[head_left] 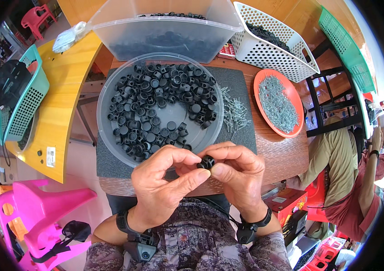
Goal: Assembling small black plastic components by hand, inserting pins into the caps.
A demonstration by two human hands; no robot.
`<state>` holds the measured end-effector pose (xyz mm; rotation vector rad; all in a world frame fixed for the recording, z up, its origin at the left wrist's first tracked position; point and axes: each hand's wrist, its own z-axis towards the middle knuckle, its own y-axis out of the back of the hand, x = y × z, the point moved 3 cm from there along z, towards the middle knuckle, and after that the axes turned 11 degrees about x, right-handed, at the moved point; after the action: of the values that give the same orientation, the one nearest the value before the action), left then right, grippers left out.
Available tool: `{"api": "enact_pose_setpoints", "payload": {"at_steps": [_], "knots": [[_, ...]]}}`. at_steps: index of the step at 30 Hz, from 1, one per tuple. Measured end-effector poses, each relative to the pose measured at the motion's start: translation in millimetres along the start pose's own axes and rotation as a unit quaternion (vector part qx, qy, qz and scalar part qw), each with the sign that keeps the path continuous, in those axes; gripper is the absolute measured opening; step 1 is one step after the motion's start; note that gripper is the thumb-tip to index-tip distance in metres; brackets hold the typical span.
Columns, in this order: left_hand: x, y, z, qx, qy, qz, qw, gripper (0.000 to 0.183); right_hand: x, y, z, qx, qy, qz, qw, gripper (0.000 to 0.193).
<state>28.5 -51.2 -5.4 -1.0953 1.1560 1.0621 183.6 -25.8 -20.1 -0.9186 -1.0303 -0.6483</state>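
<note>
Between the fingertips of both hands is a small round black plastic part (206,162), held just over the table's near edge. My left hand (162,178) pinches it from one side, thumb and forefinger closed. From the other side my right hand (239,174) grips it the same way. Just beyond my hands stands a clear round tub (103,113) with many similar black caps (147,88) in it, some upright and some on their sides. A loose pile of silver screws (235,113) lies right of the tub on a dark grey mat (246,135).
An orange plate (257,97) of screws sits at the right. Behind the tub are a clear plastic bin (165,34) and a white perforated basket (268,56), both holding black parts. A yellow table (72,67) and pink chair (47,203) stand left. Another person (350,180) sits at the right.
</note>
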Motion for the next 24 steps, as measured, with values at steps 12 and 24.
{"api": "enact_pose_setpoints", "payload": {"at_steps": [12, 24], "knots": [[2.9, -3.5, 2.5, -0.008, -0.007, -0.008, 1.0, 0.028, 1.7, -0.2, -4.0, -0.022, -0.03, 0.031, 0.999, 0.013], [-5.5, -6.0, 6.5, 0.025, -0.086, 0.129, 0.988, 0.03, 4.5, 3.8, -8.4, -0.04, -0.048, -0.008, 0.998, 0.014]]}}
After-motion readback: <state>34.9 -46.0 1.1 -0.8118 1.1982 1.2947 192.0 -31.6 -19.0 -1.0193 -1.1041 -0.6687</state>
